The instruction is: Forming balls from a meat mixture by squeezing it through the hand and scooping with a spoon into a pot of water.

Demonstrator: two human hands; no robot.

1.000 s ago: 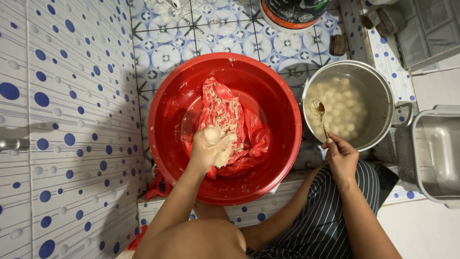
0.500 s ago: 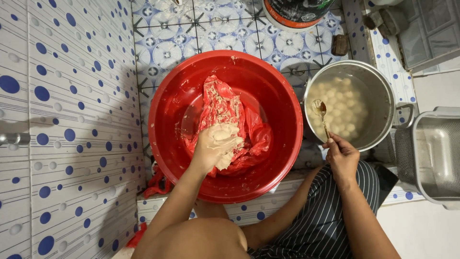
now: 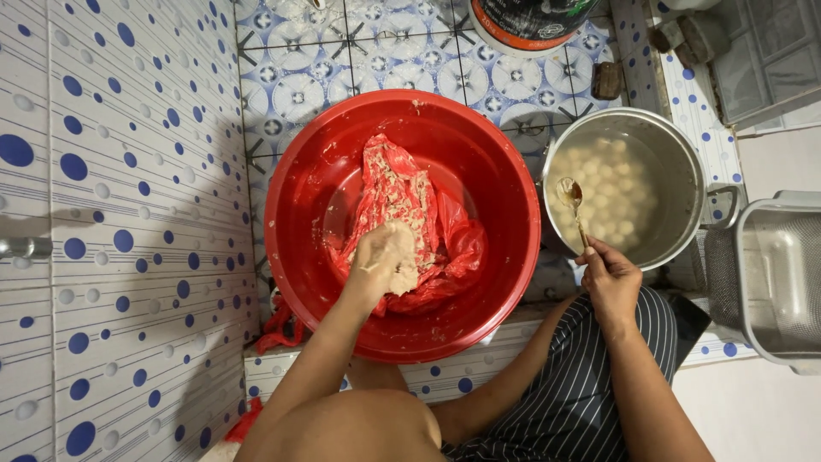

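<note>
The left hand (image 3: 382,261) is pressing down inside the big red basin (image 3: 299,205), its grip curled round a lump of pale paste (image 3: 402,272) and smeared with the same stuff. The lump is lying against a crumpled red plastic bag (image 3: 445,244) in the bottom of the basin, and the bag's upper part is thinly coated with paste residue rather than bulging, so most of the paste appears to be used up already. The right hand (image 3: 609,278) is pinching the handle of a small spoon (image 3: 575,204) with closed fingers, the bowl of the spoon hanging over the steel pot (image 3: 684,171) that is standing just beside the basin. The pot is holding cloudy liquid with many pale round balls (image 3: 611,184) floating across most of its surface. Judging from that, the shaping is well along: a potful of balls is finished, while the handful under the left hand and the scrapings on the bag are what is left. A rectangular metal tub (image 3: 770,282) is sitting to the right, with no balls visible in it.
</note>
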